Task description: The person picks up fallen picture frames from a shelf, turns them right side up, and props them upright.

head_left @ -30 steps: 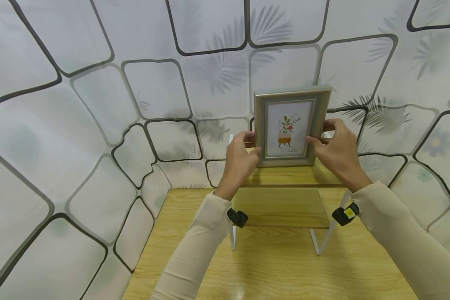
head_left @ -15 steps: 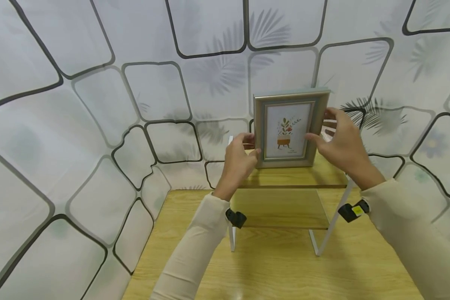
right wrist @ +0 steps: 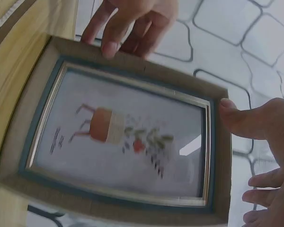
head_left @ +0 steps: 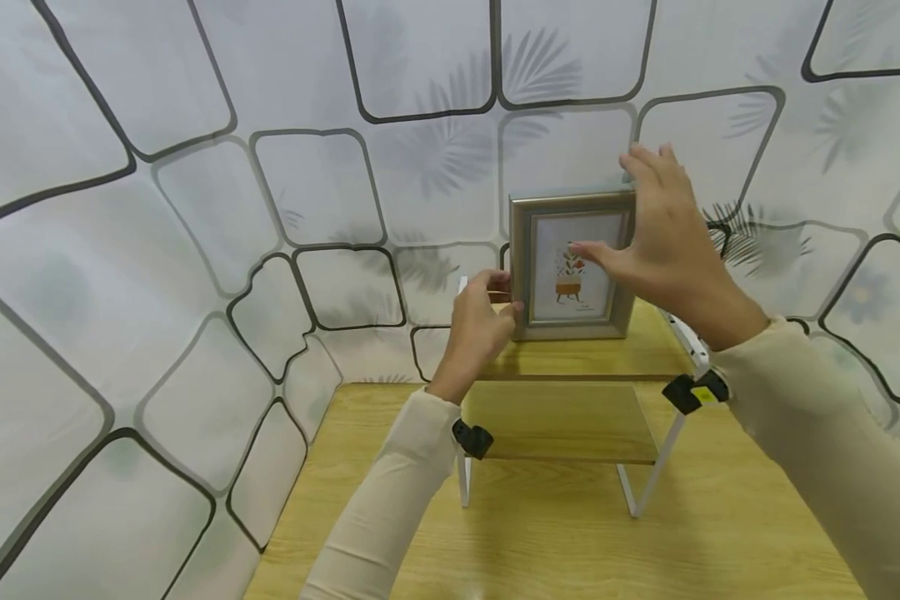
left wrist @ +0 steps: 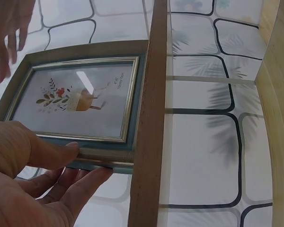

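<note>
A picture frame [head_left: 551, 275] with a silvery-gold border and a potted-plant print stands upright on the top board [head_left: 570, 360] of a small two-tier shelf. My left hand [head_left: 482, 325] pinches its left side, thumb in front and fingers behind, which the left wrist view shows closely at the side rail of the frame [left wrist: 92, 152]. The right hand [head_left: 671, 237] is raised at the frame's upper right corner, fingers straight and spread from the thumb, hiding that corner in the head view. In the right wrist view, the right thumb [right wrist: 246, 120] overlaps the top rail.
The shelf's lower board [head_left: 562, 421] and white metal legs [head_left: 648, 479] stand on a wood-grain table [head_left: 555, 550]. Close behind the shelf hangs a pale patterned wall covering [head_left: 435, 183], which also runs along the left side.
My right hand has let go of the frame's right side and risen to its upper right corner, fingers opening. The left hand keeps its pinch, and the frame stays in place.
</note>
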Motion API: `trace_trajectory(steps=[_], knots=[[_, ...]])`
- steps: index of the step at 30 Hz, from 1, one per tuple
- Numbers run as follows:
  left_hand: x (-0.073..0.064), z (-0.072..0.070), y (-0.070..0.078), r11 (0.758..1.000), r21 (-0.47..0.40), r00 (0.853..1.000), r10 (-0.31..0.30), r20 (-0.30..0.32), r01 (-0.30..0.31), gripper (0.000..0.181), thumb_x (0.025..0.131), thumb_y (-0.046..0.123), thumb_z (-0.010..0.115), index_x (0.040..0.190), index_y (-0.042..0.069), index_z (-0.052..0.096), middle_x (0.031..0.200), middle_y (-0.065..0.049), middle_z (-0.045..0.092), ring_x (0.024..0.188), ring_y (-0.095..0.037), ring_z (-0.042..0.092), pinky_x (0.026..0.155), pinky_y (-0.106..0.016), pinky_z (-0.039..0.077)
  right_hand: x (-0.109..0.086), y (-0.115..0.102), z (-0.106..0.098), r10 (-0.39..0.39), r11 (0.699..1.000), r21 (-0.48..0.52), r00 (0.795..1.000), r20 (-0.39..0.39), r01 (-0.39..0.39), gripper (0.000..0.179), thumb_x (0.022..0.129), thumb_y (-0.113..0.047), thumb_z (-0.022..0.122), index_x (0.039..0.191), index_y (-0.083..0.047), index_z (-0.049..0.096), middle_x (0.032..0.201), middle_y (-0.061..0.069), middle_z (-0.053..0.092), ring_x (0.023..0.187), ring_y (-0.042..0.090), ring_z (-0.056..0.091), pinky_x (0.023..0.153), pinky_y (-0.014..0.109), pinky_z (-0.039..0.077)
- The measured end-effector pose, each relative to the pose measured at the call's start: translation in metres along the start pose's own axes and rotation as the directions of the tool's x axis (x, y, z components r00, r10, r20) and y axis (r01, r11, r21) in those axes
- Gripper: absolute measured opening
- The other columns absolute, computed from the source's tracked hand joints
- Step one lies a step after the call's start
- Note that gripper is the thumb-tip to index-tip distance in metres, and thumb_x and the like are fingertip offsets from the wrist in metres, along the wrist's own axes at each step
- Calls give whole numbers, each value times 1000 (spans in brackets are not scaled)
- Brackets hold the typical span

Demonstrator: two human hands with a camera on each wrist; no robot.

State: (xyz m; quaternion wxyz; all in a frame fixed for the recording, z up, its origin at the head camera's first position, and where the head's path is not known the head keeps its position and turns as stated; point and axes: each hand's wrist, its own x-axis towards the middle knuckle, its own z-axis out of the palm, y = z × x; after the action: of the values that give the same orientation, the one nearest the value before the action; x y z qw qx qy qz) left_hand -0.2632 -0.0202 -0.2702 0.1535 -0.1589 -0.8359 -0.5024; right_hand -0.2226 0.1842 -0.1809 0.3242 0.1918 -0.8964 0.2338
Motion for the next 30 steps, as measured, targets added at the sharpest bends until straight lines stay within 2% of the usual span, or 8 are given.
trace_trajectory(steps=[2, 5, 8, 10, 16, 23, 30], knots=[[1, 1, -1, 1000, -8, 1000, 4, 1, -4, 41, 93, 0, 70, 132, -1, 59, 121, -10, 66, 113, -27, 64, 100, -36, 49, 5, -10, 6, -21, 1000, -9, 1000, -3, 21, 94, 86, -27, 84, 152, 12, 30, 161, 28, 25, 153, 40, 7, 124, 48, 3], [1, 1, -2, 1000, -21, 1000, 10, 1, -10, 41, 93, -1, 70, 132, -2, 59, 121, -12, 66, 112, -28, 65, 100, -37, 50, 12, -23, 18, -39, 998, -50, 999, -6, 38, 87, 89, -31, 81, 147, 15, 37, 154, 31, 35, 149, 44, 24, 124, 49, 6], [2, 2, -3, 999, -27, 1000, 21, -8, -21, 40, 92, -2, 70, 130, -2, 60, 120, -12, 66, 110, -27, 66, 97, -35, 52, 17, -32, 28, -19, 993, -114, 1000, -12, 17, 82, 92, -38, 77, 144, 15, 42, 145, 33, 45, 140, 47, 38, 124, 51, 11], [2, 2, -3, 999, -26, 1000, 29, -12, -29, 40, 92, -1, 71, 130, -2, 60, 120, -12, 66, 109, -26, 67, 95, -33, 53, 19, -35, 32, 8, 989, -150, 1000, -14, -10, 80, 93, -42, 74, 142, 15, 45, 140, 33, 49, 136, 48, 42, 123, 52, 14], [-1, 0, -3, 999, -3, 999, 33, -18, -33, 39, 93, 2, 72, 130, -1, 60, 120, -11, 67, 107, -23, 68, 90, -32, 55, 23, -42, 38, 52, 981, -189, 999, 1, -51, 77, 96, -51, 65, 140, 9, 50, 140, 34, 48, 136, 49, 40, 123, 53, 12], [-5, -1, -1, 1000, 12, 999, 25, -29, -25, 39, 91, 3, 75, 128, 0, 62, 117, -10, 69, 105, -22, 68, 88, -31, 56, 23, -46, 40, 65, 980, -189, 998, 10, -62, 79, 97, -53, 63, 140, 12, 50, 142, 34, 46, 138, 48, 37, 123, 53, 11], [-8, 0, 1, 999, -9, 999, 35, -23, -35, 37, 90, 4, 76, 125, -1, 63, 112, -11, 69, 102, -22, 69, 86, -27, 57, 24, -50, 38, 93, 982, -170, 995, 29, -87, 83, 98, -55, 61, 142, 14, 46, 146, 36, 42, 147, 49, 25, 123, 52, 12]])
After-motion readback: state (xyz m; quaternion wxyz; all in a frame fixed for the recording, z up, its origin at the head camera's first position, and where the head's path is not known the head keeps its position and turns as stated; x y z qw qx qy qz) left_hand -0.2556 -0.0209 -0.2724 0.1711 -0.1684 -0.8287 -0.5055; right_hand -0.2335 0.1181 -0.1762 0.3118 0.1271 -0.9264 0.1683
